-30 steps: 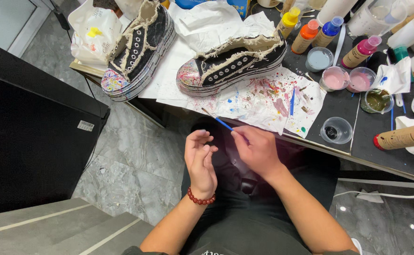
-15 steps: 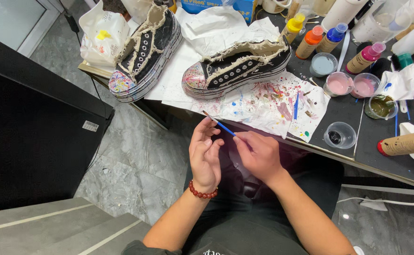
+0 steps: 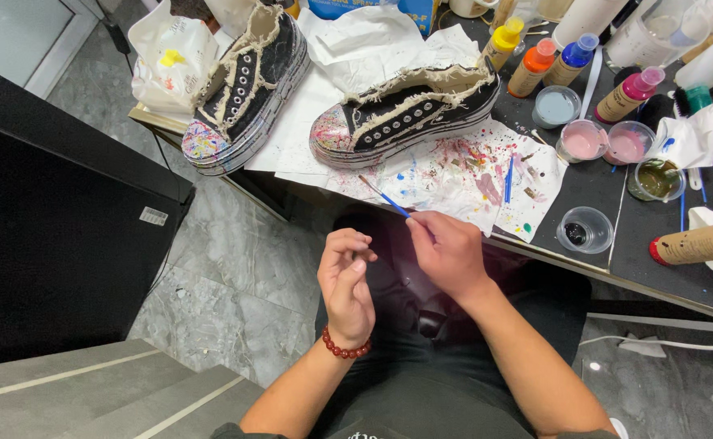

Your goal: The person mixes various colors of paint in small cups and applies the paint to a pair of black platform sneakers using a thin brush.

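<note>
Nearest you: your left hand (image 3: 346, 280), a red bead bracelet (image 3: 343, 349) at the wrist, fingers curled loosely with thumb and fingertips drawn close together, holding nothing that can be made out. Just beside it, your right hand (image 3: 447, 252) pinches a thin blue-handled paintbrush (image 3: 385, 197) between thumb and fingers — bristle end pointing up and left toward the table edge. Both hands hang over your lap, short of the table.

Next out: paint-spattered white paper (image 3: 462, 175) spread on the dark table (image 3: 616, 244), a second blue brush (image 3: 508, 180) lying on it. On the paper, a black platform sneaker (image 3: 409, 114) with frayed trim and a splattered toe cap, lying on its side. To its left, a matching sneaker (image 3: 242, 89), toe toward you.

To the right: small clear cups (image 3: 585, 229) holding dark, pink and pale blue paint, and a red-capped tube (image 3: 697, 242) on its side.

Farthest: squeeze bottles (image 3: 535, 67) with yellow, orange, blue and pink caps — upright, clustered behind the shoe.
</note>
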